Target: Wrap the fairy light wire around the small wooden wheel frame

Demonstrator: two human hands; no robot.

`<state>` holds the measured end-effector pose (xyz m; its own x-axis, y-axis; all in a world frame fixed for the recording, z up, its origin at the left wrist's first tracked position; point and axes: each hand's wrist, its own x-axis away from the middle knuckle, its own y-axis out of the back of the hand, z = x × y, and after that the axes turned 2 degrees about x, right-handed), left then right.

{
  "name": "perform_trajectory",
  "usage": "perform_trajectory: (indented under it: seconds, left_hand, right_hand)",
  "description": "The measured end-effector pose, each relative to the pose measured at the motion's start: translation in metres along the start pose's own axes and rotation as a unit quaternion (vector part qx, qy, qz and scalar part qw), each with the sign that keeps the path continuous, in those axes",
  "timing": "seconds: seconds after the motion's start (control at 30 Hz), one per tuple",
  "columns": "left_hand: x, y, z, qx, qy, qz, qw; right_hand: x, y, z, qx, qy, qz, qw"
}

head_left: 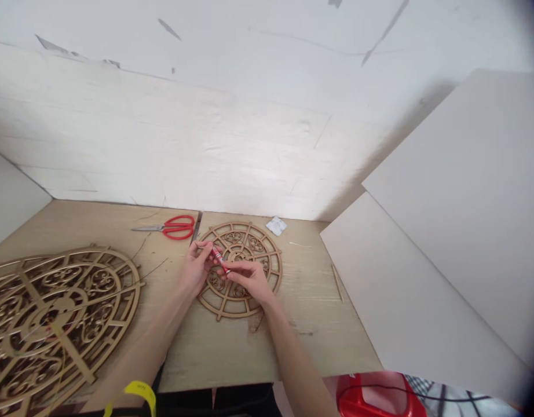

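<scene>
Between my two hands is a small red-and-white tube (219, 258), held at a slant. My left hand (196, 267) pinches its upper end, and the fingers of my right hand (249, 278) close round the lower end. Directly below them, a round wooden openwork disc (274, 272) with scroll patterns and spokes lies flat on the table (223, 359). My hands cover part of the disc's left side and middle. The tube's tip is too small to make out.
Red-handled scissors (179, 227) lie behind my left hand. Larger openwork discs (119, 301) are piled at the left. Behind the small disc sits a white patterned packet (276, 225). White boards (423, 278) border the right side, near a thin stick (337, 283).
</scene>
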<state>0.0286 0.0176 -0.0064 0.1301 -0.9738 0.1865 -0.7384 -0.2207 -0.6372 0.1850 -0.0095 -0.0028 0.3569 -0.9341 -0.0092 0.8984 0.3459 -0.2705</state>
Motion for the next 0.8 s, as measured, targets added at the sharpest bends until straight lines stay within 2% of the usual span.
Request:
perform_trajectory:
  seconds: [0.5,0.67,0.8]
  left_hand:
    - [-0.002,0.002,0.002,-0.003,-0.008,0.011,1.0]
    - [0.002,-0.002,0.001,0.003,0.0,0.011,1.0]
    - [0.002,-0.009,-0.007,0.007,-0.033,0.024,0.999]
  right_hand:
    - [-0.001,0.004,-0.004,-0.003,0.005,-0.004,1.0]
    - [0.001,0.005,0.006,0.003,0.029,0.027,0.999]
    - [0.005,0.013,0.017,0.057,0.053,0.034,0.996]
